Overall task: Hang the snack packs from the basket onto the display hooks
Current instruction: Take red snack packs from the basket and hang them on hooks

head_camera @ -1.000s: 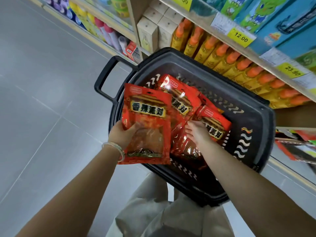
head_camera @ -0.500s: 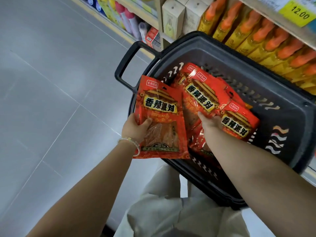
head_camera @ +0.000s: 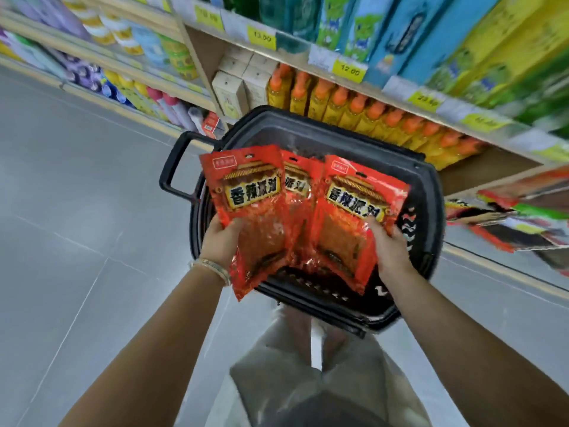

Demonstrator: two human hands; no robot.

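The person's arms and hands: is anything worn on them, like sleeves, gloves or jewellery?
The left forearm and right forearm are bare, no sleeves in view. The left hand and right hand wear no gloves. A thin, pale bracelet circles the left wrist; the right wrist carries nothing. Blur hides any rings.

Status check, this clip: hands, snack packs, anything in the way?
Left hand grips one red snack pack. Right hand grips second pack; third pack between them. All above the basket, none hung. Nothing blocking.
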